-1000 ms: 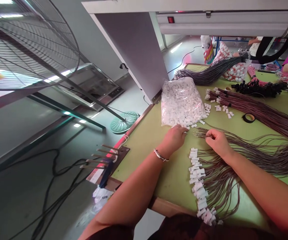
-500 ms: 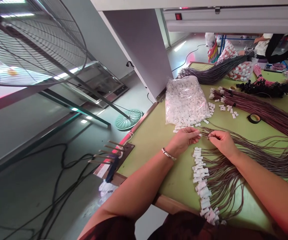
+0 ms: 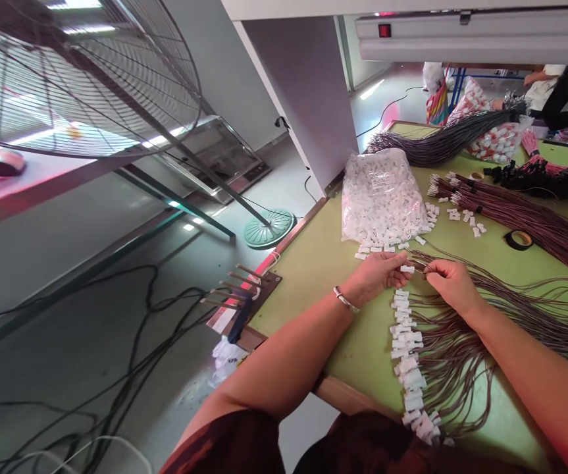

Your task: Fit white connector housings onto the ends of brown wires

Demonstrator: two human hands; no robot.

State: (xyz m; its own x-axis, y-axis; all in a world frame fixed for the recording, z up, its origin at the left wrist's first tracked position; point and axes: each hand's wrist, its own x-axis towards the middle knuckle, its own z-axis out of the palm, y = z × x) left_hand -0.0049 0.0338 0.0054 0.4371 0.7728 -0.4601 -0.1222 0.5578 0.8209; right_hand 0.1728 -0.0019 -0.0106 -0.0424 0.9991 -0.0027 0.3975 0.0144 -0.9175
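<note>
My left hand (image 3: 375,275) is closed in a pinch, with a small white plastic connector (image 3: 407,268) at its fingertips. Just to the right, my right hand (image 3: 452,284) pinches a thin dark wire (image 3: 422,264) by its end, close to the connector; whether the wire is inside it I cannot tell. Below both hands runs a column of white connectors (image 3: 407,339) fitted on brown wires (image 3: 454,368). More loose wires (image 3: 520,309) fan out under and beyond my right hand. A clear bag of white connectors (image 3: 382,194) lies behind my left hand, with several spilled at its mouth.
Black tape (image 3: 518,239) lies near a bundle of brown wires (image 3: 525,217). Farther back are a dark wire bundle (image 3: 441,141) and a bag of red-and-white parts (image 3: 498,141). A pegged block (image 3: 258,296) sits at the table's left edge; a large fan (image 3: 116,85) stands beyond.
The view has swung left, so everything sits farther right in the picture. The white connector now shows plainly at my left fingertips. Both hands stay close together in their pinches.
</note>
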